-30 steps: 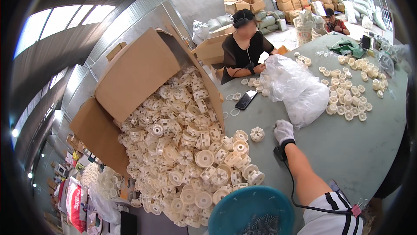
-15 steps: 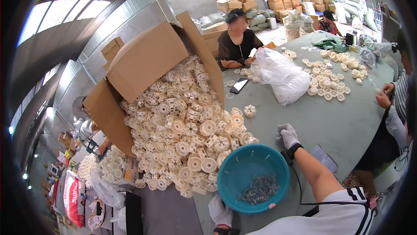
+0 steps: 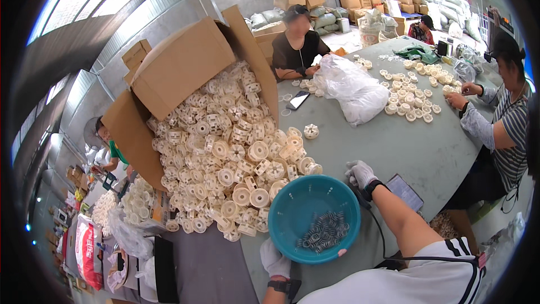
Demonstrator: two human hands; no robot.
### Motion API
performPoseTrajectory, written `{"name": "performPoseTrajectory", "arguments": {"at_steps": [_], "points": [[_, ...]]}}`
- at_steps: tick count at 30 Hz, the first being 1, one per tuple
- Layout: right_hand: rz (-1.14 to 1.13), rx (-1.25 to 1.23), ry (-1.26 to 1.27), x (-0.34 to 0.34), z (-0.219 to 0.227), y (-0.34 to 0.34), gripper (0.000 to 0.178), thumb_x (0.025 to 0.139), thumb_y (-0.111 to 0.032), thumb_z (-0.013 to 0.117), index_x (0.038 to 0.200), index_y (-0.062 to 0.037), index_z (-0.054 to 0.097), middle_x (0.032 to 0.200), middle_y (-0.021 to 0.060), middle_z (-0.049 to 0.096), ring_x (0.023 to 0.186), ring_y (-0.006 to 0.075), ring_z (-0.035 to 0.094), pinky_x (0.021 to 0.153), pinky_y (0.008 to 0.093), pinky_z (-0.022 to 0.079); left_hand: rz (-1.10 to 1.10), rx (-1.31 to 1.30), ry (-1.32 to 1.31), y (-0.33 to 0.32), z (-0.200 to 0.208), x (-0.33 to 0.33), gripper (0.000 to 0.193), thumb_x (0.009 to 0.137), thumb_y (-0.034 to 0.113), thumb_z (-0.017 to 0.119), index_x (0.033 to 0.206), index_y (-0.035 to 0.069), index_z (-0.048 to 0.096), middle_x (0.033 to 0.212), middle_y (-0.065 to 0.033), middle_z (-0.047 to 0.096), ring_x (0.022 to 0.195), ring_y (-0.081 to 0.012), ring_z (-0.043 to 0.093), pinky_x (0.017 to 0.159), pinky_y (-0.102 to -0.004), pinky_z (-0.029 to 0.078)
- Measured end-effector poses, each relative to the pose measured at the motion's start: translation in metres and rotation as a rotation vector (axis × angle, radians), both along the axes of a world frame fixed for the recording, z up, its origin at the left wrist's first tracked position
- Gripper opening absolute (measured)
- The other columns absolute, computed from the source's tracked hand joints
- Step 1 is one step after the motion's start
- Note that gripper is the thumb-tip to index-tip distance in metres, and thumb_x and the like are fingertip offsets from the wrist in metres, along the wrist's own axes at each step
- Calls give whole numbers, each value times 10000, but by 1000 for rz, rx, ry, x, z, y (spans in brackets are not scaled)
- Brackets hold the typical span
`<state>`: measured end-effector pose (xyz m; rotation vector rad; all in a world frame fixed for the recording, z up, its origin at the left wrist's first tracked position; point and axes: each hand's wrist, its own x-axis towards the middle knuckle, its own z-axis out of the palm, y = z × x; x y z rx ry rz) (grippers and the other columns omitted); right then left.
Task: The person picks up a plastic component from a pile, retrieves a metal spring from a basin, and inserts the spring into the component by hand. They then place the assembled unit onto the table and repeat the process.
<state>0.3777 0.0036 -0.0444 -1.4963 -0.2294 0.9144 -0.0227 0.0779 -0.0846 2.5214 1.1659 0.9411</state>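
A round teal plastic basin [image 3: 292, 248] rests on the grey-green table, with a heap of small metal coil springs [image 3: 323, 231] inside. My left hand [image 3: 274, 260], in a white glove, is against the basin's near left side; its fingers are largely hidden by the basin. Beside the far right rim is my right hand [image 3: 360, 173], also gloved, its fingers loosely bent and apart with nothing visible in them. Left of the basin spreads a big pile of cream plastic wheel-like parts [image 3: 225, 158], spilling from a tipped cardboard box [image 3: 183, 68]. One such part [image 3: 311, 131] lies alone beyond the basin.
A clear plastic bag [image 3: 360, 93], a phone [image 3: 298, 100] and groups of cream rings [image 3: 410, 98] lie farther across the table. A flat dark notebook-like item [image 3: 404, 192] is right of my forearm. Co-workers sit at the far side [image 3: 295, 45] and right side [image 3: 503, 129]. A black cable crosses near my right arm.
The view has shifted a little, moving the scene up and left. My right hand has come slightly closer to the basin's rim. The co-worker at right now reaches toward the cream rings.
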Motion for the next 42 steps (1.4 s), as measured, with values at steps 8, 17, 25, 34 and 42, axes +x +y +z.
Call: {"name": "performPoseTrajectory", "arguments": {"at_steps": [8,17,25,34,42], "points": [[-28,-23,33,-11,8,-9,349,808,49,506,1126,16,646,775,80,648,455,109,451,403,278,339,-2,-100,121,4,-27,-8,405,769,319,756,1091,109,628,1119,-107,637,1086,-360,558,930,-461,443],[46,-28,17,-11,6,-8,206,871,-31,520,987,-10,689,699,45,577,468,117,436,399,265,336,-25,-128,174,3,1,0,331,753,282,756,1007,107,635,1026,-93,651,1006,-359,581,865,-469,443],[-51,51,138,-9,7,-14,294,862,-29,448,1070,5,652,721,58,584,461,109,420,388,252,315,-64,-152,19,3,-11,0,298,722,247,761,961,118,641,921,-87,635,920,-348,590,787,-474,443],[22,56,73,-12,12,-18,363,849,-76,460,1154,-19,648,775,51,598,505,103,446,422,239,355,-40,-285,78,4,-3,1,329,708,254,777,968,107,640,921,-92,626,925,-348,590,798,-463,449],[218,-130,-110,-12,34,-12,339,901,-202,506,1160,-38,651,744,28,603,540,113,506,455,271,403,-23,-214,36,8,-23,-9,440,722,294,796,1092,130,623,1057,-83,621,1055,-343,560,908,-452,438]]}}
